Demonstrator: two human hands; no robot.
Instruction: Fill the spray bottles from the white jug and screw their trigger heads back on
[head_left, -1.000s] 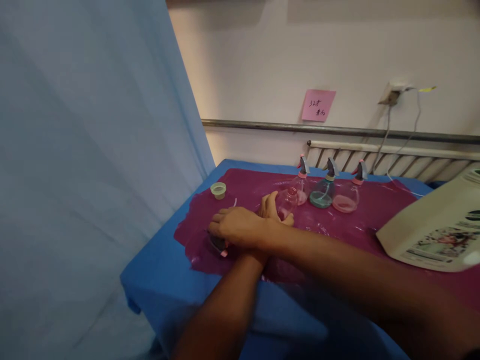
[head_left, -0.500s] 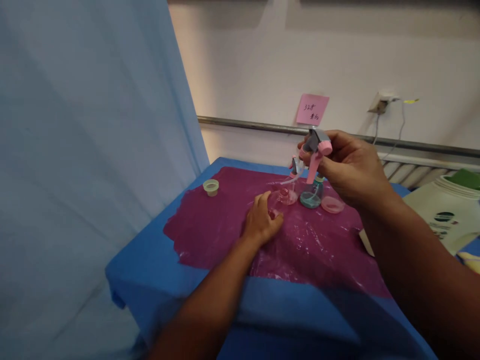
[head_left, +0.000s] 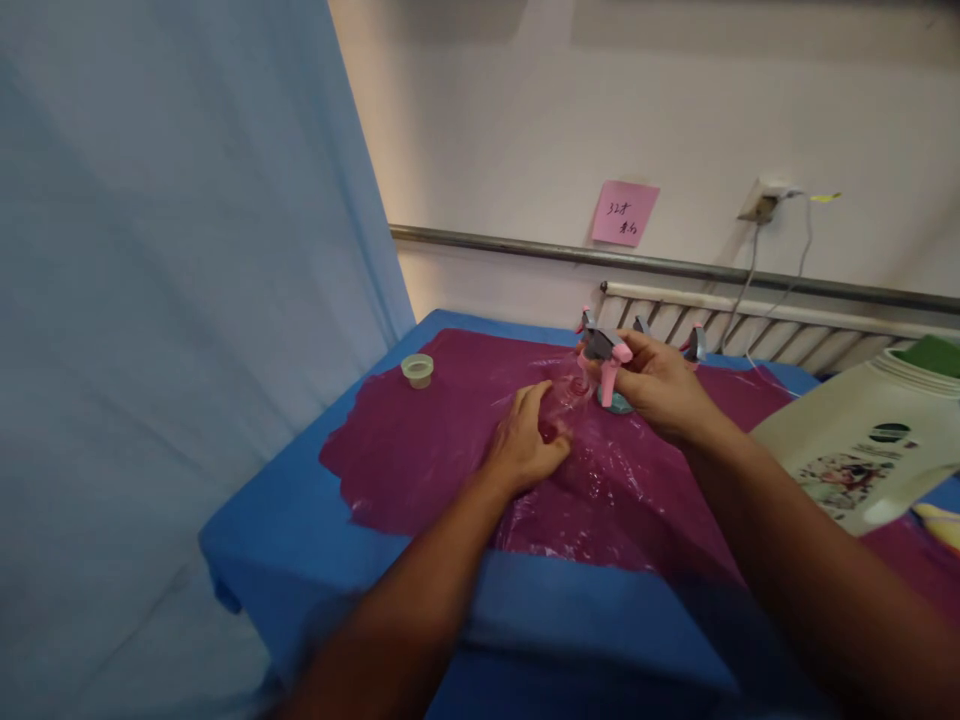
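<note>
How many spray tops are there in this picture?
4. The held top is in the right hand. Behind it are the left top, the middle top, partly hidden, and the right top. The hand could hide more.

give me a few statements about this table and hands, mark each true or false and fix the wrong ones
1. The left hand is wrapped around a clear bottle. True.
2. The right hand is empty. False: it holds a grey and pink spray head.
3. The pale green cup is to the left of both hands. True.
4. The pink note is below the metal rail. False: it is on the wall above the rail.
5. The large pale jug is between the two hands. False: it is to the right of the right hand.
</note>
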